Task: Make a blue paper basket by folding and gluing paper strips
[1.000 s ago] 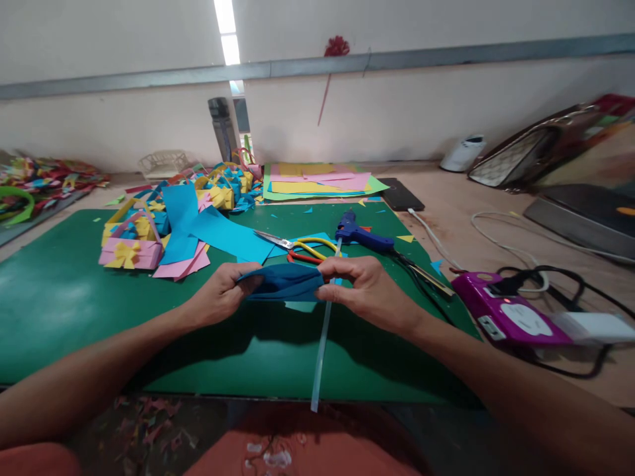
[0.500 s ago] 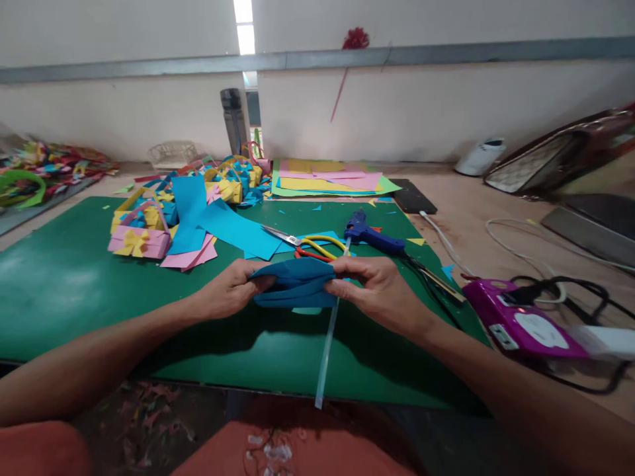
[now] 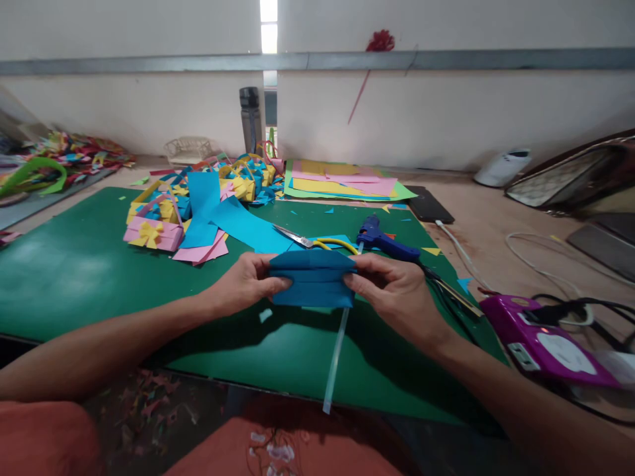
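A folded blue paper piece (image 3: 313,285) is held up above the green mat (image 3: 238,350), with crease lines running across it. My left hand (image 3: 251,284) pinches its left end, thumb on the near face. At the right end, my right hand (image 3: 397,291) grips it the same way. Just behind the paper lie scissors (image 3: 302,240) with yellow handles, partly covered by it. A blue glue gun (image 3: 387,239) rests beyond my right hand, and its clear glue stick (image 3: 336,363) stretches toward the mat's near edge.
Small paper baskets (image 3: 153,231) and blue paper strips (image 3: 202,211) lie at the left back. Coloured sheets (image 3: 342,180) are stacked behind. On the right are a phone (image 3: 430,205), a purple power strip (image 3: 546,344) and cables. A dark bottle (image 3: 251,122) stands by the wall.
The blue paper has turned so its creased face shows flatter toward me; before, its folds gaped. Both hands still hold its ends. The whole view has shifted slightly.
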### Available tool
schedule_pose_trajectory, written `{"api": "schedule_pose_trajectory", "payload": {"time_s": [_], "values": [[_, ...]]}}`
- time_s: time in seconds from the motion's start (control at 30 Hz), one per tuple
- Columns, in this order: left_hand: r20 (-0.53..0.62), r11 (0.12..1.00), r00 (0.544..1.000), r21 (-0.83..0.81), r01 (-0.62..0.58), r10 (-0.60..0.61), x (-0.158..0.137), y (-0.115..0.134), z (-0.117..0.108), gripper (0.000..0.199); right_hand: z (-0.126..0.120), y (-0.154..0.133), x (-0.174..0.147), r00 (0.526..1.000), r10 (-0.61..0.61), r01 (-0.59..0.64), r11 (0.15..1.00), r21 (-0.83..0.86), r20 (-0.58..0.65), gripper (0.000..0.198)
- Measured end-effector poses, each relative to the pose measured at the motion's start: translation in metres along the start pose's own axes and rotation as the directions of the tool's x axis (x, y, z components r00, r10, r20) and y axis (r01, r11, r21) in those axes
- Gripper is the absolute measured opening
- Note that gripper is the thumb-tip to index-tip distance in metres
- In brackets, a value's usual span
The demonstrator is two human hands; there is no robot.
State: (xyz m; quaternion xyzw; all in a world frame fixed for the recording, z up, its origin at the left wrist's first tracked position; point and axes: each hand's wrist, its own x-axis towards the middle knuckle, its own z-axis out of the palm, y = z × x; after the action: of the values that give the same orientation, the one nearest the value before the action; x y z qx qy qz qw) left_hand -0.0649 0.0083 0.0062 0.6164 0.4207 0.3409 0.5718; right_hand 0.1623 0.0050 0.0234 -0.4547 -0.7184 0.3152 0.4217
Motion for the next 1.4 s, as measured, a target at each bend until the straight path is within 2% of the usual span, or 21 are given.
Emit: {"api": "schedule_pose_trajectory", "payload": {"time_s": [0.2,0.37,0.63,0.77,0.9,1.0,1.07,1.17,1.3,1.4], "values": [[-0.101,0.997,0.992,0.007,-0.079,0.079,-0.001,-0.001,-0.004,0.032,-0.003,0.001,-0.002,0.994,-0.105,0.105,0.994,-0.018,0.03,0.02],[-0.097,0.992,0.988,-0.019,-0.122,0.12,0.001,-0.002,-0.007,0.03,-0.005,0.0,-0.002,0.984,-0.179,0.179,0.984,-0.008,0.016,0.023],[-0.096,0.994,0.99,-0.031,-0.106,0.102,0.006,-0.002,-0.01,0.019,-0.003,0.005,-0.001,0.986,-0.166,0.167,0.985,-0.037,0.023,0.021],[-0.244,0.988,0.965,-0.099,-0.122,0.095,0.013,-0.003,-0.018,0.014,-0.002,0.007,-0.001,0.979,-0.206,0.205,0.978,-0.039,-0.001,0.02],[-0.453,0.961,0.887,-0.192,-0.199,0.094,0.022,-0.001,-0.027,0.021,-0.005,0.0,-0.004,0.978,-0.205,0.204,0.979,-0.031,-0.041,0.012],[-0.522,0.947,0.848,-0.216,-0.238,0.094,0.025,0.004,-0.031,0.034,-0.014,-0.008,-0.014,0.976,-0.211,0.215,0.973,-0.085,0.054,0.01],[-0.535,0.947,0.84,-0.214,-0.239,0.091,0.025,0.007,-0.03,0.042,-0.023,-0.012,-0.022,0.96,-0.235,0.256,0.958,-0.132,0.154,0.012],[-0.528,0.96,0.844,-0.175,-0.218,0.096,0.032,0.013,-0.024,0.05,-0.037,-0.011,-0.033,0.924,-0.305,0.347,0.922,-0.171,0.23,0.014],[-0.454,0.99,0.886,-0.046,-0.131,0.096,0.064,0.021,-0.011,0.05,-0.048,-0.004,-0.038,0.901,-0.354,0.407,0.89,-0.205,0.251,0.015],[-0.451,0.992,0.884,0.025,-0.127,0.124,0.096,0.028,-0.008,0.053,-0.049,0.003,-0.037,0.882,-0.404,0.455,0.864,-0.214,0.242,0.016]]}}
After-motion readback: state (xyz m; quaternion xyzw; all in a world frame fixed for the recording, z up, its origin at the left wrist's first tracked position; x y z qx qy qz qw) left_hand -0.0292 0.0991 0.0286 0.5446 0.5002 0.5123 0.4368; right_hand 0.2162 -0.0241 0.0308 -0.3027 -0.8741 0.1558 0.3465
